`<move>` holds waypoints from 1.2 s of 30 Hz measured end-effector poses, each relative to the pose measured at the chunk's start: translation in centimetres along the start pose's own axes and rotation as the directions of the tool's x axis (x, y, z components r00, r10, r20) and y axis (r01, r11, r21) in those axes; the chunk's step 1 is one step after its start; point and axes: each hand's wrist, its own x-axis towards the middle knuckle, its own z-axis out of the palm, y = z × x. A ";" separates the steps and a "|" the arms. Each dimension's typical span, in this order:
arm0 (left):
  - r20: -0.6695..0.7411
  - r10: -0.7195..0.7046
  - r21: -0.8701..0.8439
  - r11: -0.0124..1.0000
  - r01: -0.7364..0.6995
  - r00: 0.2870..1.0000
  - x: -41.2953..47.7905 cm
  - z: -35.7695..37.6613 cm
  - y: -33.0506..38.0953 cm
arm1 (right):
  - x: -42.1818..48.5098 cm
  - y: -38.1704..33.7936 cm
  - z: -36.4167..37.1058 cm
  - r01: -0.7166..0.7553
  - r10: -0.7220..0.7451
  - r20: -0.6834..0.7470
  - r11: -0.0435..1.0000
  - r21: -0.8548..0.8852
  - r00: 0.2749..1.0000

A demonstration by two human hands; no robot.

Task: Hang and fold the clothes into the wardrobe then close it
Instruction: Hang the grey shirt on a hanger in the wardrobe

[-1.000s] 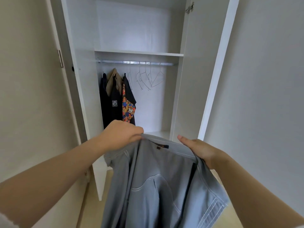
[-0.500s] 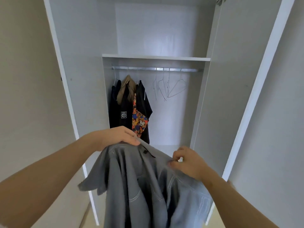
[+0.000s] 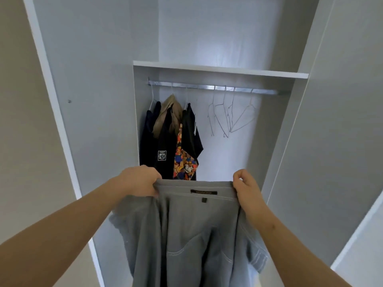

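A grey short-sleeved shirt (image 3: 192, 235) hangs in front of me, stretched flat at the collar. My left hand (image 3: 139, 180) grips the collar's left end and my right hand (image 3: 245, 186) grips its right end. Beyond it stands the open white wardrobe (image 3: 219, 69) with a metal rail (image 3: 211, 88). Dark clothes, a tan garment and a colourful patterned one (image 3: 172, 139) hang at the rail's left. Several bare wire hangers (image 3: 230, 114) hang to their right.
The wardrobe's left door (image 3: 83, 100) and right door (image 3: 331, 141) stand open on either side of me. A shelf runs above the rail. Beige wall shows at the far left.
I have come closer to the wardrobe. My right hand moved to the collar's right end and took hold there, and the shirt is now spread wide and level between both hands.
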 end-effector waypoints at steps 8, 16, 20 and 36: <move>-0.167 -0.457 -0.928 0.372 0.017 0.874 11.2 0.5 -8.2 | 13.4 -1.5 6.1 -0.100 0.169 -0.250 0.959 0.266 0.953; 0.285 -0.309 -0.926 -0.334 0.177 0.907 18.1 -1.9 -10.7 | 21.4 1.3 10.8 -0.214 0.224 -0.133 0.973 0.088 0.965; 0.283 -0.296 -0.878 -0.462 0.122 0.912 21.6 -3.2 -12.4 | 25.5 2.7 13.7 -0.262 0.262 0.002 0.965 0.003 0.965; 0.195 -0.358 -0.895 -0.446 0.016 0.913 39.2 -8.2 -14.0 | 50.6 2.9 17.8 -0.225 0.227 0.007 0.969 -0.104 0.974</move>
